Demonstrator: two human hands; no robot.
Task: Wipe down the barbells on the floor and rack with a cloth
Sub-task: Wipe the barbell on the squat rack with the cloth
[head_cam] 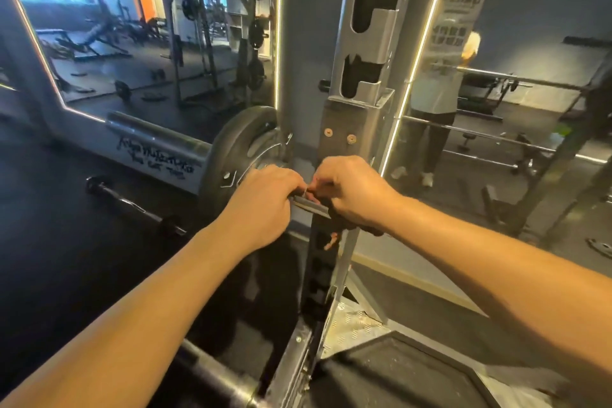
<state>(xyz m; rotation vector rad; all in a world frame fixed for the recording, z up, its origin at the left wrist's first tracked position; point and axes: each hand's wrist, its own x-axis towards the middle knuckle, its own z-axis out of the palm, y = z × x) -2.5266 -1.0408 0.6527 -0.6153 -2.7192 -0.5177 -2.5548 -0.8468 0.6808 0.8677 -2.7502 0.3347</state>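
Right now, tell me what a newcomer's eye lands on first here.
Two bare hands meet mid-frame on a short metal bar: the left hand grips it, the right hand holds a dark cloth against it. Just behind rises the grey rack upright, with a black weight plate to its left.

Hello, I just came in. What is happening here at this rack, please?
A person is standing at a gym rack upright in front of a mirror. Both hands are closed on a short metal bar section beside a weight plate. The left hand grips it bare; the right hand seems to hold a dark cloth against it. Another barbell lies on the floor to the left.
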